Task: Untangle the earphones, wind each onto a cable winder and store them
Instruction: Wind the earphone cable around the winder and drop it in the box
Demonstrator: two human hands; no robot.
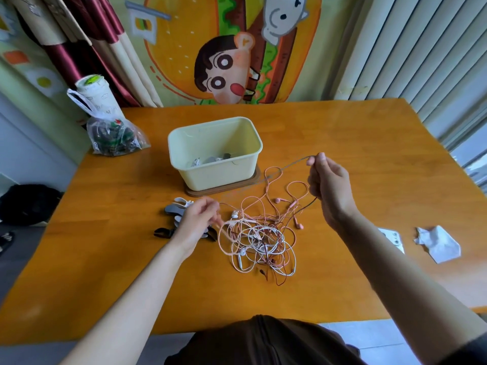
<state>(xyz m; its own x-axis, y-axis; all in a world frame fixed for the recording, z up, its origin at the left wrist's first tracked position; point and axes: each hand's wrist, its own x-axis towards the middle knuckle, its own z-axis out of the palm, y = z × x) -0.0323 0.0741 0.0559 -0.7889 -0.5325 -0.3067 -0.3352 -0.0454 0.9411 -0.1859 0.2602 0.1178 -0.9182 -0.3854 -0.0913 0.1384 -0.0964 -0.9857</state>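
A tangled heap of pink, white and dark red earphones [259, 241] lies on the wooden table [342, 143] in front of me. My right hand [329, 188] is raised above the heap's right side and pinches a dark earphone cable that stretches blurred toward the left. My left hand [196, 219] is low at the heap's left edge and pinches a cable there. Several grey, white and black cable winders [175, 209] lie under and left of my left hand. A pale yellow box [216, 151] stands behind the heap on a brown base, with a few wound items inside.
A clear plastic bag of dark items [114, 138] and a white cup-like roll [96, 94] stand at the table's far left corner. A crumpled white paper [438, 243] and a small white card [392, 238] lie at the right. A dark bag [26, 204] lies on the floor left.
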